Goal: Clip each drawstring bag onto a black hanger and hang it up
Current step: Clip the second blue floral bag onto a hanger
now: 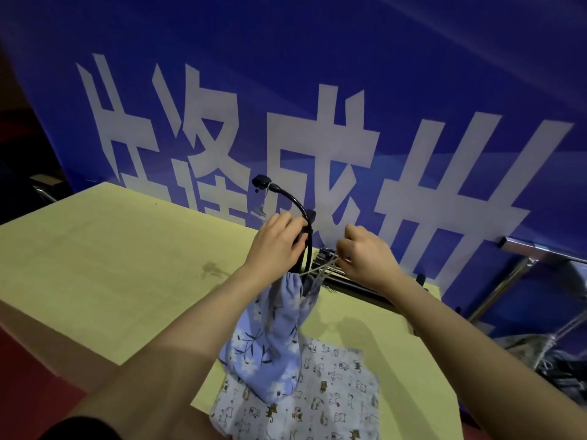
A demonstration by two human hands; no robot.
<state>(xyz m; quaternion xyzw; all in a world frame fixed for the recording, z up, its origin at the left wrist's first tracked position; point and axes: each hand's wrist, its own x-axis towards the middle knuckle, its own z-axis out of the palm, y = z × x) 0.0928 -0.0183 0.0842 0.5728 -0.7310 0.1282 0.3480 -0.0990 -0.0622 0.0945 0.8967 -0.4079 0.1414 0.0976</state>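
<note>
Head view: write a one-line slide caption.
Left hand grips a black hanger while right hand pinches the drawstrings of a blue floral bag.

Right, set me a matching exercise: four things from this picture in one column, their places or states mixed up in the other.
1. floral bag
2. cat-print bag
3. left hand
4. right hand

a. pinches the drawstrings
b. lies flat on the table
c. grips the black hanger
d. hangs gathered from the hanger

Pairs: 1-d, 2-b, 3-c, 4-a
</note>
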